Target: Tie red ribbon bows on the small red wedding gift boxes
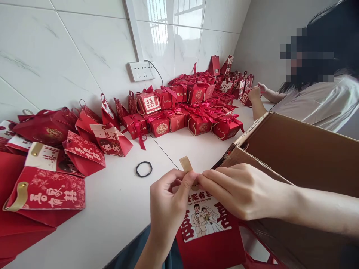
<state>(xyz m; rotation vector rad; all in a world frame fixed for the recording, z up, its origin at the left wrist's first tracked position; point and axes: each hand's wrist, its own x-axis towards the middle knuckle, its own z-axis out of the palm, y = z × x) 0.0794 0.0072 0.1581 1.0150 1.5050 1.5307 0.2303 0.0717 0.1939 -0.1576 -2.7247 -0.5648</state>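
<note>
A red gift bag (213,254) with a cream panel, printed with a bride and groom, is at the table's front edge. Both hands meet at its top. My left hand (169,203) is closed, thumb and index finger pinching a gold-beige strap (186,164) whose end sticks up above the fingers. My right hand (238,190) is closed too, its fingertips pressed against the same strap close to the left thumb. The exact spot where the strap joins the bag is hidden behind the fingers.
Red gift boxes with ribbons (168,123) are piled along the tiled wall. More red bags (56,186) stand on the left. A black hair tie (144,169) lies on the white table (117,209). An open cardboard box (308,149) is on the right, with another person (322,97) beyond it.
</note>
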